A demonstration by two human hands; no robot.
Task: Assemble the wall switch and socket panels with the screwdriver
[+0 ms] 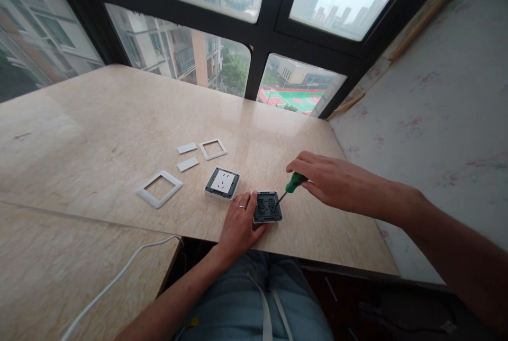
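Observation:
A wall switch (268, 207) with its dark inner mechanism bared and a white edge lies near the front edge of the stone counter. My left hand (239, 219), a ring on one finger, grips the switch's left side and steadies it. In my right hand (317, 174) is a screwdriver (296, 182) with a green and black handle. Its shaft slants down to the left, and the tip meets the right part of the switch; the exact contact point is too small to tell. Just left of the switch sits a wall socket (223, 182) with a white slotted face and dark surround.
Two white frames, the larger frame (146, 194) and the smaller frame (202, 151), lie to the left. Two white rocker covers (188, 164) are between them. A white cable (119, 276) crosses the lower counter (59, 261). Windows (178, 50) rise behind; a papered wall (436, 134) bounds the right.

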